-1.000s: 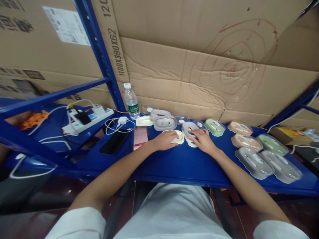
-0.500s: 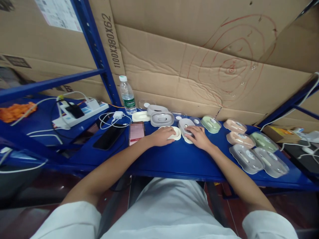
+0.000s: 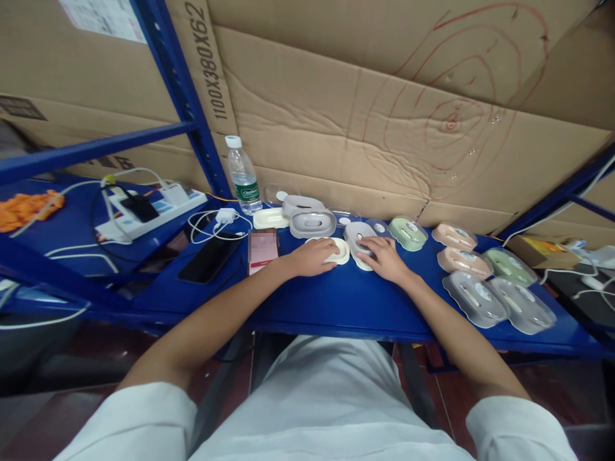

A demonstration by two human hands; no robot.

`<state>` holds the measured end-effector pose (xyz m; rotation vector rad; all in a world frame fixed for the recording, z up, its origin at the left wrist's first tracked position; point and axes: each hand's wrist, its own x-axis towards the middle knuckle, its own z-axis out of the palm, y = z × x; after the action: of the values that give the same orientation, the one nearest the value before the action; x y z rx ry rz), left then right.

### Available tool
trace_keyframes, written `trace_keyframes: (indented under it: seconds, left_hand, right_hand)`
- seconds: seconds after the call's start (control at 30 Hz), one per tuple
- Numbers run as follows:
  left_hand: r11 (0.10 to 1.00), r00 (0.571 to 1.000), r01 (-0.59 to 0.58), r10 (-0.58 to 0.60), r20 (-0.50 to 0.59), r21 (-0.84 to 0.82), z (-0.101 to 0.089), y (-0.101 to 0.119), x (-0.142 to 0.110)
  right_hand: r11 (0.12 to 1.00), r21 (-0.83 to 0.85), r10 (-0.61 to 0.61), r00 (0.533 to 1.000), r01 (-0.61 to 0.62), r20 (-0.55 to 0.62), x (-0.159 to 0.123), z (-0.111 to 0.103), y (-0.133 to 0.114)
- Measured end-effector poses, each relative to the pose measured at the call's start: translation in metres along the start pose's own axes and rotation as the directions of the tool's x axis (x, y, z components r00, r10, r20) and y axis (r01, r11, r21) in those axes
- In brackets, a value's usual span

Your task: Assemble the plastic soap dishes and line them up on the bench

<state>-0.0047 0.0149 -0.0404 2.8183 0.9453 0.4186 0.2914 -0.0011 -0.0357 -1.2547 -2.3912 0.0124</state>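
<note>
My left hand (image 3: 313,257) lies over a cream oval soap-dish tray (image 3: 342,251), its fingers curved across the top and its thumb at the near side. To its right, my right hand (image 3: 384,257) has its fingers and thumb around a grey oval soap dish (image 3: 354,234), which has a slot in its top. A cream rim shows under that grey dish. Behind my hands stand two more grey dish parts, one a slotted piece (image 3: 312,224) facing me. Beside them lies a cream tray (image 3: 270,218). The undersides of both held pieces are hidden.
Several clear-covered dishes stand at right, including a grey one (image 3: 475,301) and a peach one (image 3: 464,262); a green one (image 3: 407,233) is farther back. A water bottle (image 3: 244,179), phones (image 3: 211,257), a charger cable and a power strip (image 3: 154,214) are at left. Cardboard (image 3: 307,115) backs the table.
The view has shifted slightly, so the table sits a little higher in the picture. Both hands stay on the same pieces, with hardly any movement.
</note>
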Motion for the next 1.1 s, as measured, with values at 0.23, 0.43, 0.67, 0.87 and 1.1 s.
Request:
trace_keyframes:
  seconds: [0.23, 0.43, 0.67, 0.87, 1.1]
  left_hand:
    - [0.999, 0.999, -0.031, 0.031, 0.025, -0.021, -0.004, 0.004, 0.001]
    - [0.997, 0.996, -0.063, 0.066, 0.06, -0.047, -0.008, 0.011, 0.0]
    - [0.999, 0.997, -0.043, 0.045, 0.064, -0.034, -0.01, 0.014, -0.002]
    - [0.999, 0.997, -0.029, 0.031, 0.075, -0.028, -0.015, 0.016, -0.002]
    - [0.998, 0.995, -0.038, 0.041, 0.087, -0.042, -0.014, 0.016, -0.001]
  right_hand:
    - [1.0, -0.019, 0.013, 0.993, -0.015, -0.12, 0.001, -0.011, 0.007]
    - [0.998, -0.011, 0.052, 0.977, -0.055, -0.205, 0.001, -0.015, 0.019]
    - [0.997, -0.015, 0.07, 0.968, -0.076, -0.24, 0.001, -0.018, 0.017]
    - [0.991, -0.086, 0.085, 0.979, -0.103, -0.187, 0.001, -0.021, 0.02]
    - [0.98, -0.116, 0.137, 0.971, -0.162, -0.198, 0.0, -0.025, 0.036]
